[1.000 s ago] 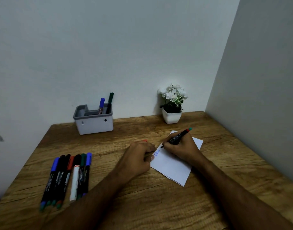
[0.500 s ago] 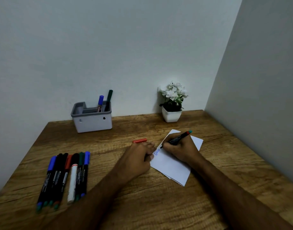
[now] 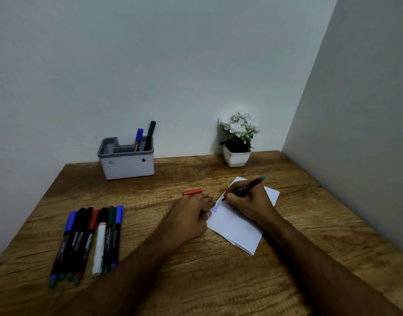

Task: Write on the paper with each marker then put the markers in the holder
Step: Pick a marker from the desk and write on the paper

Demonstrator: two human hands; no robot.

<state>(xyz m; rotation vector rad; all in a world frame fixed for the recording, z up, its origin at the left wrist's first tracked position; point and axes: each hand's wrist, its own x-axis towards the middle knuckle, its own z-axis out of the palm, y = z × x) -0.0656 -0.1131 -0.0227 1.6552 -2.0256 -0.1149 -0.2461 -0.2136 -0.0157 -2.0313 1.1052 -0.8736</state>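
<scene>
Our right hand (image 3: 248, 201) still pinches the black red-ended marker (image 3: 247, 187), tip on the folded white paper (image 3: 238, 226) mid-tabletop; our left hand (image 3: 191, 215), loosely curled, has uncovered the red cap (image 3: 192, 192). Writing continues; the grey holder (image 3: 127, 161) waits far left.

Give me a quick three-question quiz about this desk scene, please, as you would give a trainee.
1. True or false: the holder already contains two markers.
2. Which hand grips the marker at the paper: A) left, B) right?
3. Fill in: the loose cap on the table is ____ in colour.

Key: 1 true. 2 B, the right hand. 3 red.
</scene>
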